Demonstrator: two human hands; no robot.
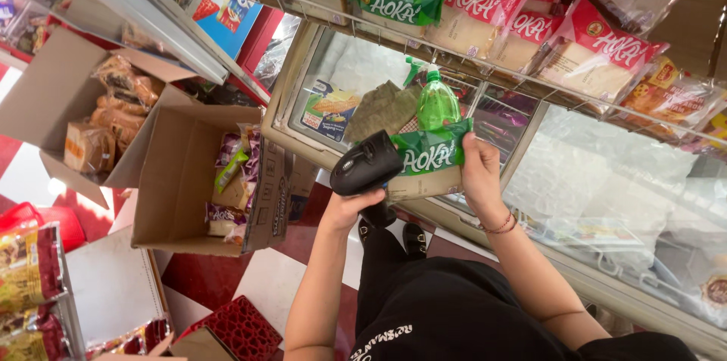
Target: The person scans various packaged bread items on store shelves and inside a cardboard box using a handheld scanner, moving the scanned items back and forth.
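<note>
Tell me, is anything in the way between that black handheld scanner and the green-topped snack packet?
Nothing visible. The left hand holds the scanner right against the packet, which the right hand grips at its far edge.

Premises: a small grocery shop, seen during stocking. A wire rack [485, 58] carries rows of identical packaged bread [598, 54] in red and green wrappers. Below it stands a glass-topped chest freezer [606, 179] holding bagged goods. Open cardboard cartons [178, 179] of wrapped snacks sit on the red-and-white tiled floor [273, 285]. More packets [26, 270] hang at lower left. A handheld barcode scanner [367, 168] is in use.
</note>
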